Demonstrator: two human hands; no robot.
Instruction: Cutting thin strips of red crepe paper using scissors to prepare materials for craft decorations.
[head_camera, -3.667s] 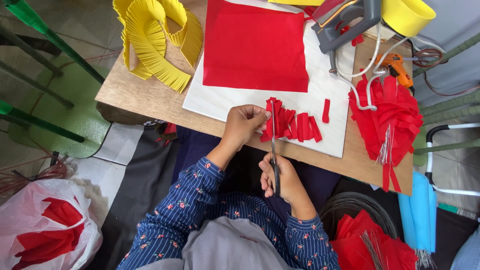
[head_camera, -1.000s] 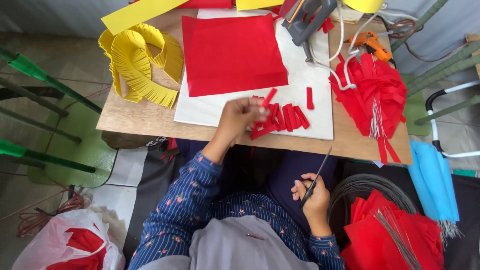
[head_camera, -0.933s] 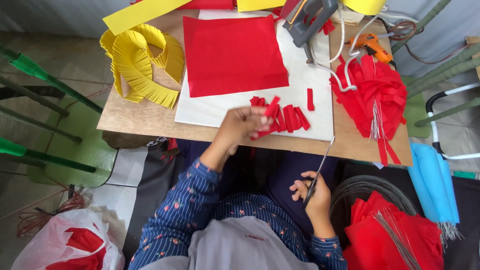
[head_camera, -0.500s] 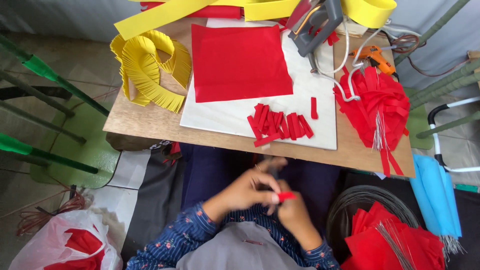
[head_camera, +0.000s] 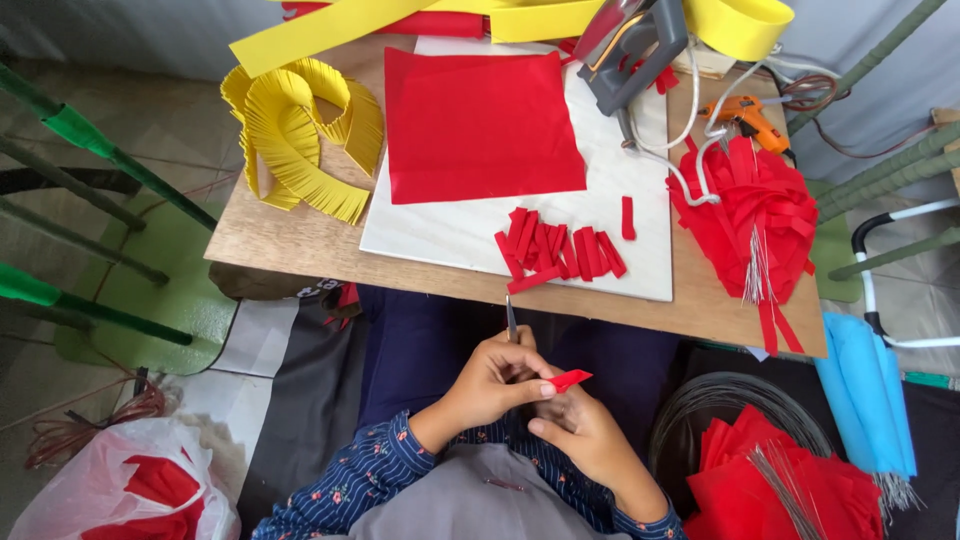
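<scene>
Compared with the frame a second ago, the left hand (head_camera: 495, 380) is no longer stretched over the table to the pile of red strips (head_camera: 555, 252); it has been drawn back below the table's near edge and is now met by the right hand (head_camera: 580, 435) over the lap. The scissors (head_camera: 511, 322), held low and apart at the right a second ago, are now brought between both hands, with the closed blade tip seen pointing up toward the near edge of the wooden table (head_camera: 300, 240). A single red strip (head_camera: 568, 380) is pinched between the thumb and fingertips of the left hand, its free end pointing to the right. The right hand is curled partly shut beneath it, touching the left hand; its grip on the scissor handles is hidden and cannot be told for certain. The pile of red strips is left lying on the white board (head_camera: 450, 230) near that board's near edge, with the red sheet (head_camera: 480, 125) behind it. Folded yellow fringe (head_camera: 300, 135) is seen at the table's left edge, and a red fringed bundle (head_camera: 755, 210) at its right edge.
</scene>
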